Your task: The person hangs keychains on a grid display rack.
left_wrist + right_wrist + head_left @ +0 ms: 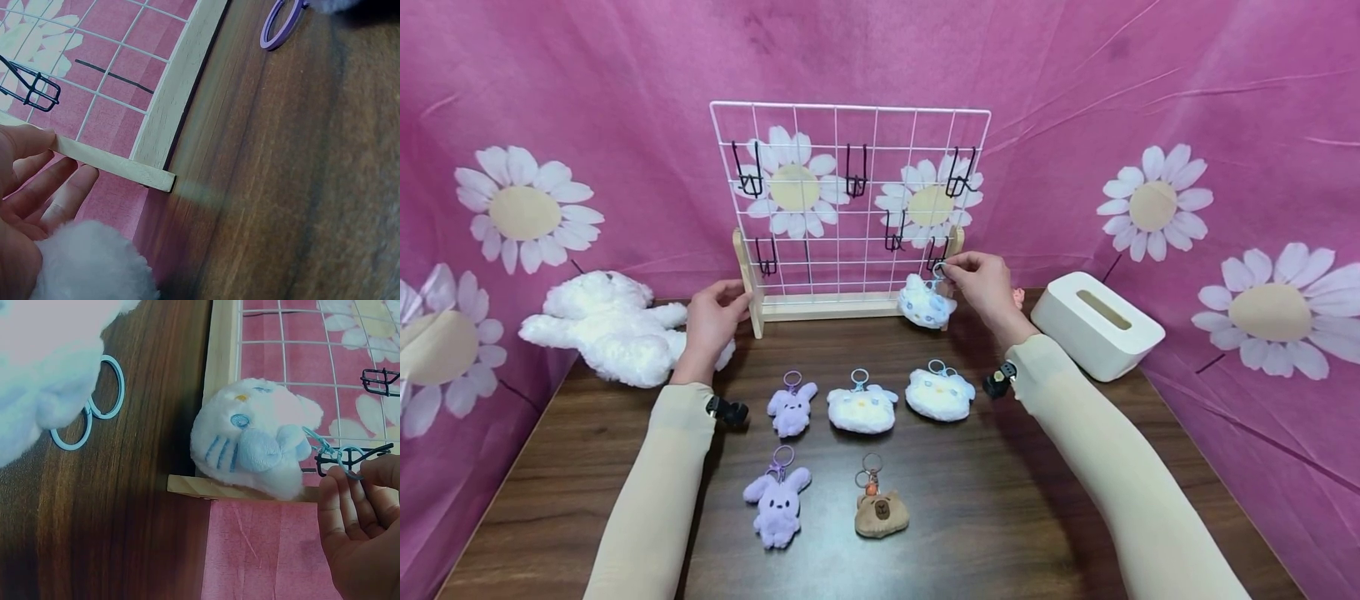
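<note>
My right hand (pixel 983 283) pinches the light blue ring (pixel 352 464) of a white plush cat keychain (pixel 925 302) with a blue bow. The keychain dangles in front of the grid's lower right corner, its ring right at a black hook (pixel 334 461). My left hand (pixel 715 321) grips the wooden side post (pixel 103 159) of the stand between thumb and fingers. The white wire grid (pixel 837 225) stands upright in a wooden base (pixel 827 308). On the table before it lie two white cat keychains (pixel 861 410), two purple rabbit keychains (pixel 777 510) and a brown capybara keychain (pixel 882 513).
Several black hooks (pixel 856 173) hang on the grid without keychains. A fluffy white plush toy (pixel 606 329) lies left of the stand, close to my left wrist. A white tissue box (pixel 1097 325) stands at the right. A pink flowered cloth (pixel 1045 75) hangs behind the wooden table (pixel 1000 517).
</note>
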`<action>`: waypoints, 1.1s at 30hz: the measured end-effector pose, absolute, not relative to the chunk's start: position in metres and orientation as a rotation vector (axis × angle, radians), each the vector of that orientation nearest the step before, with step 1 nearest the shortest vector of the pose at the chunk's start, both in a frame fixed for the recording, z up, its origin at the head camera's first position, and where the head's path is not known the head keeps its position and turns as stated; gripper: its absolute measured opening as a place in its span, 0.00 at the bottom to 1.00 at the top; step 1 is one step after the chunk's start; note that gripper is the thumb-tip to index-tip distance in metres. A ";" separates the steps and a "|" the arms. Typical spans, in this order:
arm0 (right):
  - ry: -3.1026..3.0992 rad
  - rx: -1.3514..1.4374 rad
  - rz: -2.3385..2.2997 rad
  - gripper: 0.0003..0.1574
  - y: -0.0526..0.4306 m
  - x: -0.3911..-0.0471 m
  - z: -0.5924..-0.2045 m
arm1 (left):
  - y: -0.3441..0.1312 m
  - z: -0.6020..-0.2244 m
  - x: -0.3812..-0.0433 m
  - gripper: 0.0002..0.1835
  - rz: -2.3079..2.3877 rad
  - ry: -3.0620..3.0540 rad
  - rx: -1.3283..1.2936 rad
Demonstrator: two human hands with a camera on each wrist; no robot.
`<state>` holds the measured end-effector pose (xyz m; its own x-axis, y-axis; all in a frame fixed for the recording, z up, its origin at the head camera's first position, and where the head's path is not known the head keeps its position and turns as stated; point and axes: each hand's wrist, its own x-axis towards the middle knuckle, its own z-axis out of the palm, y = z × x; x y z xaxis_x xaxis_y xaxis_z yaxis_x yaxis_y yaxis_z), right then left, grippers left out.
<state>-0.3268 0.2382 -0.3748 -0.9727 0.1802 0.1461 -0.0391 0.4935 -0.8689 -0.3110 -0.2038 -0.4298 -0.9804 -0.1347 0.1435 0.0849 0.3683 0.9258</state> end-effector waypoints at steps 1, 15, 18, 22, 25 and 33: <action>-2.519 -0.124 1.473 0.14 0.238 -0.327 -0.375 | -0.204 -0.429 -0.311 0.22 -1.665 -2.431 0.046; -2.540 -0.116 1.474 0.14 0.236 -0.323 -0.369 | -0.205 -0.428 -0.310 0.22 -1.650 -2.449 0.038; -2.539 -0.112 1.488 0.14 0.236 -0.322 -0.369 | -0.205 -0.429 -0.310 0.22 -1.658 -2.451 0.037; -2.527 -0.116 1.523 0.15 0.237 -0.322 -0.369 | -0.205 -0.428 -0.310 0.22 -1.674 -2.442 0.044; -2.531 -0.131 1.529 0.15 0.239 -0.321 -0.369 | -0.204 -0.429 -0.311 0.22 -1.679 -2.436 0.043; -2.611 -0.187 1.370 0.17 0.243 -0.314 -0.370 | -0.204 -0.429 -0.310 0.22 -1.655 -2.446 0.039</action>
<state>-0.3135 0.2434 -0.3698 -0.9746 0.1971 0.1062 0.0247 0.5659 -0.8241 -0.3099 -0.2036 -0.4287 -0.9820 -0.1264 0.1400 0.0829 0.3775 0.9223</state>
